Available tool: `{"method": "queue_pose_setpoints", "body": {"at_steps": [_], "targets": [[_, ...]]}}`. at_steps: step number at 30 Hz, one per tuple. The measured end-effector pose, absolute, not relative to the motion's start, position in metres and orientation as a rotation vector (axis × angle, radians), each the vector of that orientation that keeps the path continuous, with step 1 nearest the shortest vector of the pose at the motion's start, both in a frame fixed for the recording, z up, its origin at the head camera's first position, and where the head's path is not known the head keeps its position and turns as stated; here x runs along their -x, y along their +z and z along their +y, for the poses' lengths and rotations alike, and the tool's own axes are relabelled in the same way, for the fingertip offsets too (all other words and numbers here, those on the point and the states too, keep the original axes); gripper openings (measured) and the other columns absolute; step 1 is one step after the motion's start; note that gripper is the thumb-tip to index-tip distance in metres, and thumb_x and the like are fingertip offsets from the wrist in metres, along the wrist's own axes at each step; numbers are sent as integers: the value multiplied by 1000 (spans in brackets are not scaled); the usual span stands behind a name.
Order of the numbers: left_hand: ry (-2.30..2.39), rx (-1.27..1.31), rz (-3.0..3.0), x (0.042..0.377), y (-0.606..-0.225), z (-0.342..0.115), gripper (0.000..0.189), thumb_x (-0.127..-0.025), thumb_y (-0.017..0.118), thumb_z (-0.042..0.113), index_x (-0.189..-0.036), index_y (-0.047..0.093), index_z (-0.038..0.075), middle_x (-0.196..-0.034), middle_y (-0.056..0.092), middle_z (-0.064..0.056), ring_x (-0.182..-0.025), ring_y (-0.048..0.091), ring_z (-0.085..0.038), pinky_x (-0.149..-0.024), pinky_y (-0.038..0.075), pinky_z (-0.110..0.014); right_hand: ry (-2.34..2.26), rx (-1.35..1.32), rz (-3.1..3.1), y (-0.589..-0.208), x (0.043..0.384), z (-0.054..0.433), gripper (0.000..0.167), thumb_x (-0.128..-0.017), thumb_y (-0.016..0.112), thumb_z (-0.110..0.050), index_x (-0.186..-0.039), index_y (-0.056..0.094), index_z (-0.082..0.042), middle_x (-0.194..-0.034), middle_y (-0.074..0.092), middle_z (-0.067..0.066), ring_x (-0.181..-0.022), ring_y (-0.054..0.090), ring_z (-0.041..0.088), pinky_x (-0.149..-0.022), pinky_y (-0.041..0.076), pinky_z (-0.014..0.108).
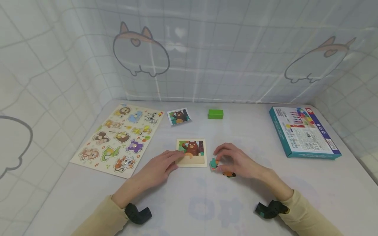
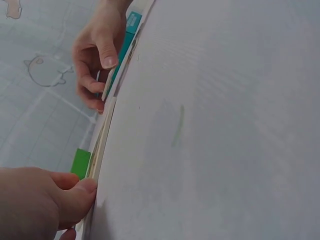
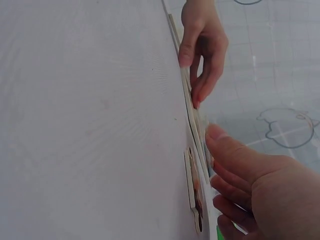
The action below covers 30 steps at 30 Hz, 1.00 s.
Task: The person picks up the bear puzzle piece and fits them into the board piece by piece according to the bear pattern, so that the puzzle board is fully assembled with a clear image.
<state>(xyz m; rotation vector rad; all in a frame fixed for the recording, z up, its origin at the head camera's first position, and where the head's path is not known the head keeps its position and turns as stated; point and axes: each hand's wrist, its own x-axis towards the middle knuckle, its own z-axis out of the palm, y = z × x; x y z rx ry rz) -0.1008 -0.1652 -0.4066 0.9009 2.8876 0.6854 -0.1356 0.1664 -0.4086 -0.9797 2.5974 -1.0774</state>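
Observation:
In the head view a small wooden bear puzzle board lies in front of me, its picture pieces filling the upper part and bare wood showing below. My left hand grips the board's left edge, thumb at the near corner and fingers over the frame. Just right of the board, my right hand pinches a teal and orange puzzle piece between thumb and fingers. The left wrist view shows this piece tilted on edge. A brown and orange puzzle piece lies below the right hand, partly hidden by it.
A large animal puzzle board lies at left. Behind the small board are a bear picture card and a green block. A flat teal-edged box rests at right. A patterned curtain rises behind the table.

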Motion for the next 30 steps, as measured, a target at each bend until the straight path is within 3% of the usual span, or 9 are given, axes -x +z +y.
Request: {"method": "queue_pose_setpoints", "body": {"at_steps": [18,30], "targets": [[740,-841,2836,105,-408,-165,48,-100,62,21,-147,51,19,-149,53,-4,-138,49,-24,-114,43,-45,-1149,1092,2668,-412,136,160,20,-83,83,-20,-97,69,-16,-121,60,1,-115,53,18,-98,50,33],[787,-810,2787,106,-408,-165,49,-101,60,24,-149,48,22,-151,50,-3,-139,47,-24,-113,43,-46,-1182,1115,2684,-400,142,104,20,-83,83,-22,-91,70,-10,-116,62,2,-114,52,18,-100,48,38]]}}
